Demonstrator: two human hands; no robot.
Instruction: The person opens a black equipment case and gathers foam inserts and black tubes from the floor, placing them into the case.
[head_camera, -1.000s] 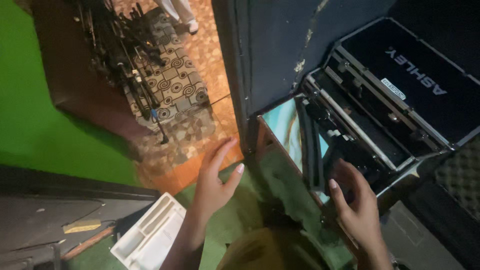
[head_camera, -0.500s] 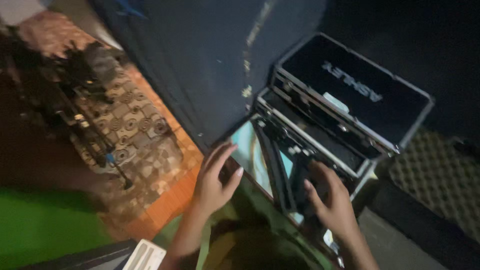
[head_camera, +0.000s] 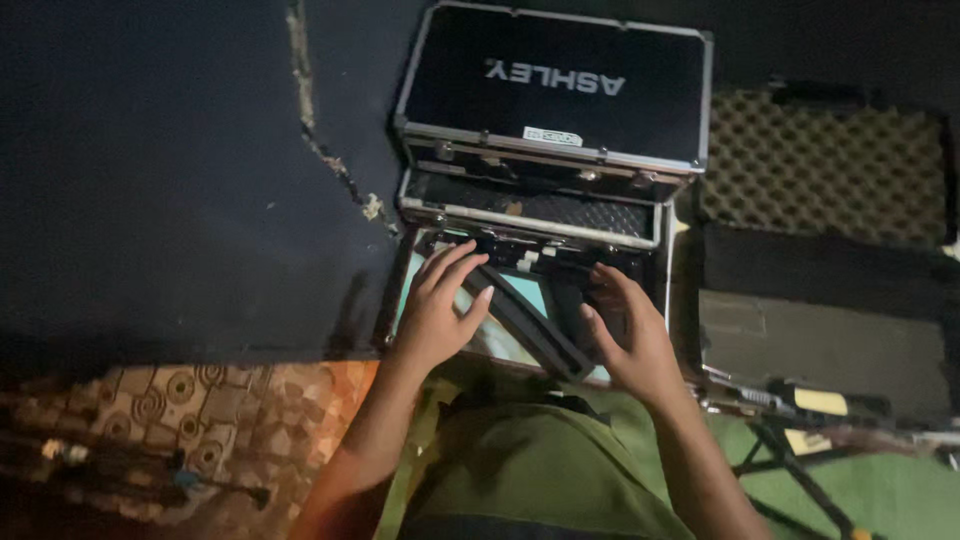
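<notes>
Both forearms fwd, L hand (head_camera: 437, 318) flat w/ fingers spread, R hand (head_camera: 632, 340) palm-down, grip seemingly loose.

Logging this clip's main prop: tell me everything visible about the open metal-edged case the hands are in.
The black case has silvery metal edging and corner pieces, and looks like an aluminium-framed tool case. It stands open on the dark floor, lid laid back away from the person, with a small white label near the hinge side. Tiered trays unfold toward the person; the lowest level shows a pale teal lining crossed by dark straps. The left hand rests spread on that lining; the right hand touches dark contents beside it.
</notes>
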